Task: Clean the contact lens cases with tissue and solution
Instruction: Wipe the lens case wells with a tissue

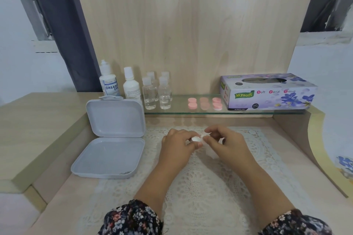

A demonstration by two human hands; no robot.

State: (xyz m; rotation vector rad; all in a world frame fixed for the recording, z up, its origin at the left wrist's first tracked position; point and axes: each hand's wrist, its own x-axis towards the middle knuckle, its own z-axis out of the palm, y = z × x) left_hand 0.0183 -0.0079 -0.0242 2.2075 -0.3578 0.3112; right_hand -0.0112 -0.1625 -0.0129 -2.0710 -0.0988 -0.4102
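My left hand (176, 142) pinches a small white lens case (196, 138) above the lace mat (200, 181). My right hand (224, 142) pinches a white tissue (211, 151) against the case; part of the tissue hangs below the fingers. Three pink lens cases (204, 103) lie in a row on the glass shelf (257, 113). Two white solution bottles, one labelled (109, 80) and one turned away (131, 84), stand at the shelf's left end. The purple tissue box (267, 92) sits at its right end.
A grey hinged box (112, 139) stands open at the left of the mat, its lid propped up. Several small clear bottles (157, 91) stand on the shelf beside the solution. A wooden back panel (191, 34) rises behind the shelf.
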